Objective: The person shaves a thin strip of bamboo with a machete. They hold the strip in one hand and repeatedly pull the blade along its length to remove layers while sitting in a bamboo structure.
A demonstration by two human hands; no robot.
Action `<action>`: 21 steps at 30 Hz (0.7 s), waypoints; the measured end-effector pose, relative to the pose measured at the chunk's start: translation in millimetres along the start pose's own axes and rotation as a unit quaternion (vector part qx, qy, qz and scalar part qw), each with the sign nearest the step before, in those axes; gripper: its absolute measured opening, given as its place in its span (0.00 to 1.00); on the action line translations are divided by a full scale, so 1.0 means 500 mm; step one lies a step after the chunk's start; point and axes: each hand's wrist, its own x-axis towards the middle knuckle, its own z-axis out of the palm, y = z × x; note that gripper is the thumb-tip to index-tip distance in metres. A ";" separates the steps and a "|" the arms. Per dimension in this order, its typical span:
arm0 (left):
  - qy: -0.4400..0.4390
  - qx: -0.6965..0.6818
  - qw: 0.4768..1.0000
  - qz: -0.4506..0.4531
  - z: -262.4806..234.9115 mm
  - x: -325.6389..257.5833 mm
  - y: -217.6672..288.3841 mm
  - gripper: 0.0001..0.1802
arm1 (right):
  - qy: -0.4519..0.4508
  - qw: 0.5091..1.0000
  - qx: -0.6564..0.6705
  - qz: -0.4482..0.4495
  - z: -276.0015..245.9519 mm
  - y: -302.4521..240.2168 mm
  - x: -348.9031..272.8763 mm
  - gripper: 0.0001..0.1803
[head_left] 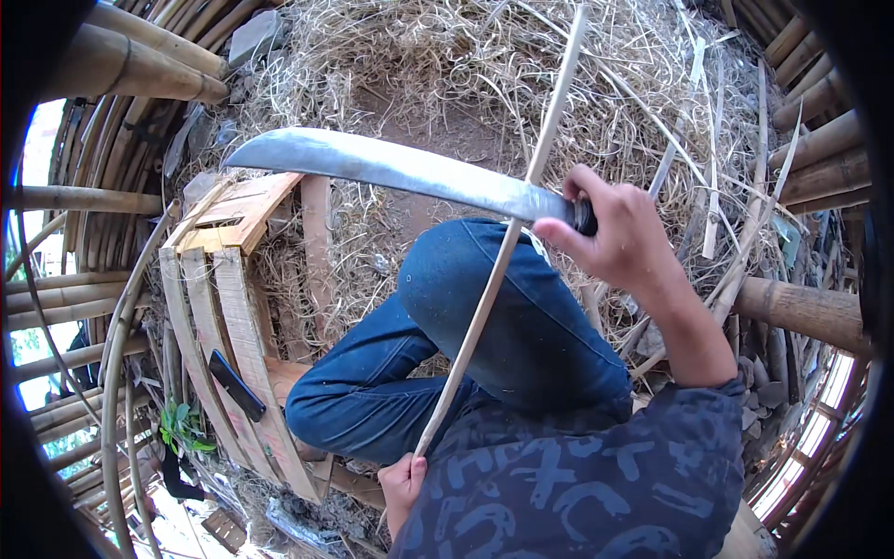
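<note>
My right hand (pixel 619 228) is wrapped round the dark handle of a machete (pixel 372 160). Its long, broad blade points left, with the tip high over a wooden crate. In my left hand (pixel 402 484), close to my body, is the lower part of a long, thin bamboo strip (pixel 466 345). The strip slants up and away across my bent knee. Near the machete's handle the blade crosses the strip; whether the edge bites into it I cannot tell.
To my left stands the slatted wooden crate (pixel 228 317) with a dark phone (pixel 237 384) on it. Pale bamboo shavings (pixel 410 47) cover much of the ground ahead. Bamboo poles (pixel 801 303) wall both sides. A small green plant (pixel 182 427) grows by the crate.
</note>
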 end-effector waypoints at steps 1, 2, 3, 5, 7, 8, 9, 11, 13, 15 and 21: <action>0.003 0.000 1.000 -0.001 0.000 -0.003 0.000 0.23 | -0.017 1.000 -0.004 -0.004 0.002 0.010 0.014 0.34; 0.011 0.003 1.000 0.002 0.000 -0.005 -0.001 0.23 | -0.004 0.999 -0.036 -0.038 0.014 0.025 0.027 0.36; 0.020 0.007 1.000 0.004 -0.001 -0.007 -0.001 0.23 | -0.004 0.999 -0.034 -0.041 0.017 0.034 0.040 0.36; 0.031 0.008 0.999 0.005 0.000 -0.013 -0.007 0.22 | -0.038 0.995 -0.090 0.005 0.020 0.053 0.068 0.37; 0.036 0.010 0.999 0.011 -0.006 -0.017 -0.012 0.22 | -0.002 0.992 0.005 0.125 0.010 0.114 0.116 0.37; 0.035 0.013 0.999 0.006 -0.009 -0.020 -0.015 0.22 | 0.027 0.989 0.025 0.141 -0.003 0.153 0.139 0.37; 0.033 0.013 0.999 0.004 -0.009 -0.020 -0.016 0.21 | 0.058 0.985 0.043 0.154 -0.020 0.184 0.148 0.37; 0.025 0.014 1.000 0.002 -0.018 -0.011 -0.006 0.20 | 0.070 0.985 0.045 0.150 -0.036 0.209 0.137 0.36; 0.025 0.019 0.999 -0.011 -0.023 -0.011 0.003 0.20 | 0.073 0.986 0.056 0.141 -0.023 0.183 0.125 0.36; -0.012 -0.021 0.998 -0.063 -0.025 -0.003 0.014 0.19 | 0.048 0.966 0.222 0.122 0.002 0.109 0.090 0.33; -0.080 0.038 0.995 -0.043 -0.101 0.056 0.042 0.14 | -0.134 0.763 0.630 0.047 0.054 -0.020 0.037 0.38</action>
